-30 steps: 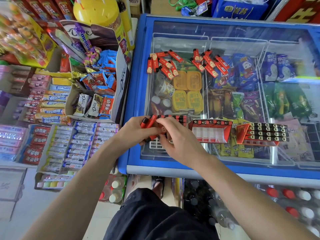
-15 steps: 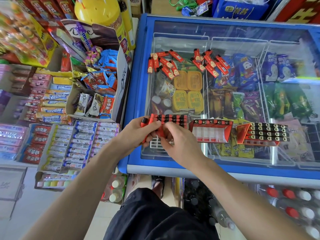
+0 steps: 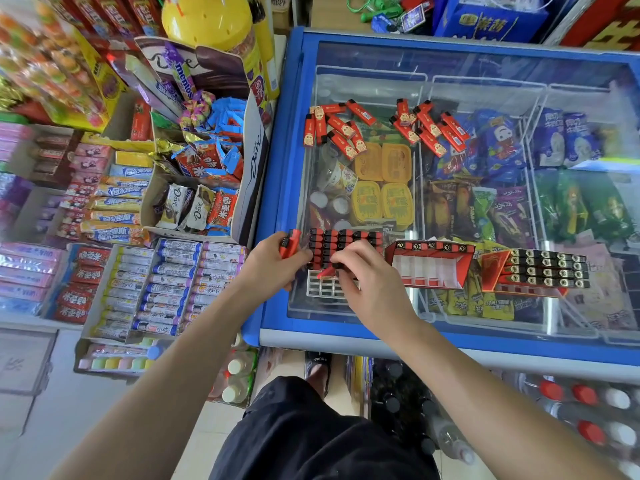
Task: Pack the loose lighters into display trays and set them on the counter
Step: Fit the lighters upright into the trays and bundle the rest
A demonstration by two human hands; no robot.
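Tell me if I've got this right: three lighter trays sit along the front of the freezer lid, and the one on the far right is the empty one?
Not quite. The head view shows the far-right tray is full of lighters; the empty one is the middle tray. Three trays do sit along the front of the freezer lid.

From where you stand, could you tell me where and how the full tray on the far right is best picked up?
Grip the full tray by its two short ends, coming from above with fingers down each side. Its top is covered edge to edge with lighter heads, so nothing there offers a hold, and the red flap at its left end looks thin. It rests flat on the freezer lid.
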